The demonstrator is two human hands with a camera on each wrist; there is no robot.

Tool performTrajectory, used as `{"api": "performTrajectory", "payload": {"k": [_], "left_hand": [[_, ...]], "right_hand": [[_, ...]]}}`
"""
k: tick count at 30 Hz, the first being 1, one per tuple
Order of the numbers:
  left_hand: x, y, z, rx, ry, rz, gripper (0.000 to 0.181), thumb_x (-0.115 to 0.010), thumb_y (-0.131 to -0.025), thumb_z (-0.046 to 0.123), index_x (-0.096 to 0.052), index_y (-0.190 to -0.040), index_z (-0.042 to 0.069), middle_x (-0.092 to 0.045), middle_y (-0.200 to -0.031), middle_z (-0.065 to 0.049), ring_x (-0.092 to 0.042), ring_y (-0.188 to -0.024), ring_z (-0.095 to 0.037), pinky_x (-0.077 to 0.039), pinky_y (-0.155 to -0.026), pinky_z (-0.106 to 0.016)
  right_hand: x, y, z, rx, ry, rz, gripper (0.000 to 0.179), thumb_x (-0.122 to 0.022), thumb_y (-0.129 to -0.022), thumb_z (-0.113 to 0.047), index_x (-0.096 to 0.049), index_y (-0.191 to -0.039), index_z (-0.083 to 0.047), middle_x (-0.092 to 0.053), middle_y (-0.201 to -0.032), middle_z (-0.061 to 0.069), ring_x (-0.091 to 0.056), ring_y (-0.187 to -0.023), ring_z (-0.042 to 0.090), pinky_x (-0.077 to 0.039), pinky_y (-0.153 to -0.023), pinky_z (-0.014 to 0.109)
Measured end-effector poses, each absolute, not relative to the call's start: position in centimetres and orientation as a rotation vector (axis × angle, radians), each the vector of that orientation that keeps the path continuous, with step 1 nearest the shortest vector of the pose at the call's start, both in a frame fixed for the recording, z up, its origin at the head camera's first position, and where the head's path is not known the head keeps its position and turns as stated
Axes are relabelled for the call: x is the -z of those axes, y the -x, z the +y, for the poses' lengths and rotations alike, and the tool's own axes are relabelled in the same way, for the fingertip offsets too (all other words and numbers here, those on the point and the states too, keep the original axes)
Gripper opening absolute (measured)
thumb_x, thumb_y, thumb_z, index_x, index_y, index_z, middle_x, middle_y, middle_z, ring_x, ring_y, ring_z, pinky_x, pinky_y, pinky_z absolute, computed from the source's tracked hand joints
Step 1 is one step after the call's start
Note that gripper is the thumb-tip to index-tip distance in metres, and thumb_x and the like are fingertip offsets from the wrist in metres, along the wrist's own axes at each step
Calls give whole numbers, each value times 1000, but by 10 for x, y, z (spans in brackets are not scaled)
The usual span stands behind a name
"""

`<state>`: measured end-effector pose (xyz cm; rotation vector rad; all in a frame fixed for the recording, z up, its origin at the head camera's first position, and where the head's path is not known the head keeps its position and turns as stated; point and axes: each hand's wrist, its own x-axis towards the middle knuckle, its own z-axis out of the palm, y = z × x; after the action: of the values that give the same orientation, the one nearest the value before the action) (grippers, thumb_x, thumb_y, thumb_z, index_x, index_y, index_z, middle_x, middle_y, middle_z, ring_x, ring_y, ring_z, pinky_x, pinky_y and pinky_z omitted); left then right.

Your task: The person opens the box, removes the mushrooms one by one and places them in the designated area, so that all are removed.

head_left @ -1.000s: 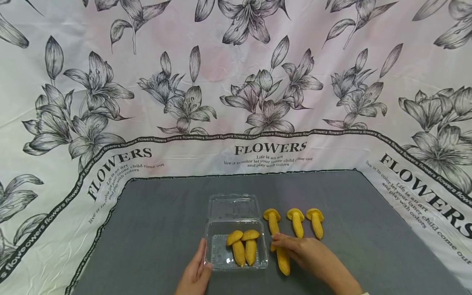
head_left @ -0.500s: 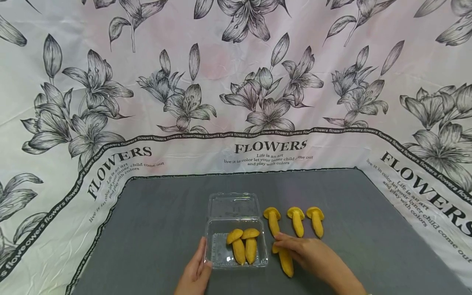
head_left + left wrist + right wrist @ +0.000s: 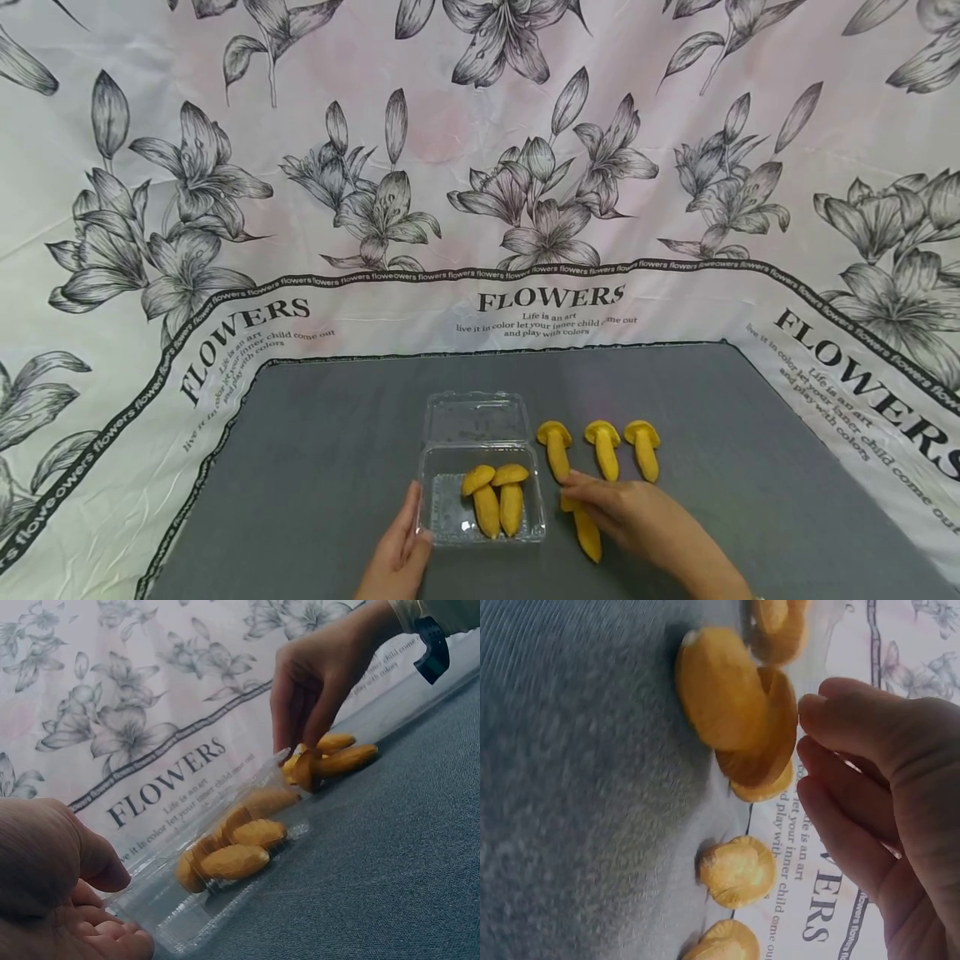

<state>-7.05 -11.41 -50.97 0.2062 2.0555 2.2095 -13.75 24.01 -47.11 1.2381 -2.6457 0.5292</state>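
A clear plastic clamshell box (image 3: 447,510) lies on the grey table, its lid (image 3: 477,418) folded back. Inside it, side by side, are two yellow toy mushrooms (image 3: 486,510). My left hand (image 3: 393,554) holds the box at its left side, thumb near the front corner. Just right of the box, my right hand (image 3: 630,517) pinches another yellow mushroom (image 3: 588,537) by the cap, its stem pointing toward me. In the right wrist view the thumb and fingertips sit at the rim of that mushroom's cap (image 3: 769,742).
Behind the right hand, three more yellow mushrooms lie in a row: one near the box (image 3: 555,450), a middle one (image 3: 604,450) and a right one (image 3: 642,450). A white flower-printed curtain (image 3: 390,317) hangs along the table's far edge.
My right hand and the mushroom at its fingertips have shifted slightly to the right. The left hand, the box and the other mushrooms stay where they were.
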Motion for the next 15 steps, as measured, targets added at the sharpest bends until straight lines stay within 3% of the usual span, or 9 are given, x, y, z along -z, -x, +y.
{"api": "performTrajectory", "payload": {"k": [15], "left_hand": [[512,72,-116,-2214,-282,2041,75,-49,-107,-3,1,-160,-18,7,-168,-35,7,-151,-42,-21,-109,-6]], "right_hand": [[470,140,232,-577,-1174,-2537,37,-79,-92,-2,-76,-128,-13,-75,-131,5,-76,-104,13,-61,-78,22]]}}
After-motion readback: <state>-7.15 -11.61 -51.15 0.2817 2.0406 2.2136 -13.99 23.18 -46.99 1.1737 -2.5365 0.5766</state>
